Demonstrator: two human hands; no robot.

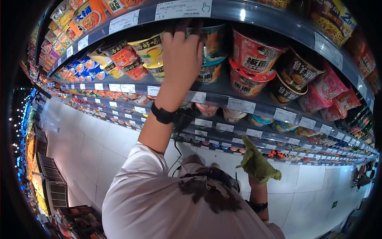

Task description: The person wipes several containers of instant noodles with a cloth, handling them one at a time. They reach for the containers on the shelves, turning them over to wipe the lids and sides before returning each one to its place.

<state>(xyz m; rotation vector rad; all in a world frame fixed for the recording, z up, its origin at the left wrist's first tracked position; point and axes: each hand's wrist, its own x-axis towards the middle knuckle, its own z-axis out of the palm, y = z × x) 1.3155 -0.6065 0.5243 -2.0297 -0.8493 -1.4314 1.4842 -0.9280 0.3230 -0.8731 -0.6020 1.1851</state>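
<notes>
My left hand [183, 57], with a black band on its wrist, reaches up into a shelf of instant noodle bowls. Its fingers are stretched out and slightly apart, their tips in the shadow under the shelf above. To its left is a stacked yellow noodle bowl [148, 51]; to its right stands a teal noodle bowl [215, 42]. Further right is a red noodle bowl [254, 51] stacked on another. Lower down, a crumpled green cloth [258, 161] hangs over my right hand [254, 182], which grips it; the cloth hides most of the fingers.
A shelf edge [183, 11] with price labels curves just above my left hand. Black noodle bowls [296, 71] and pink ones [328, 85] stand to the right. Lower shelves hold more packs. White floor tiles [89, 149] lie below, with crates [53, 185] at the far left.
</notes>
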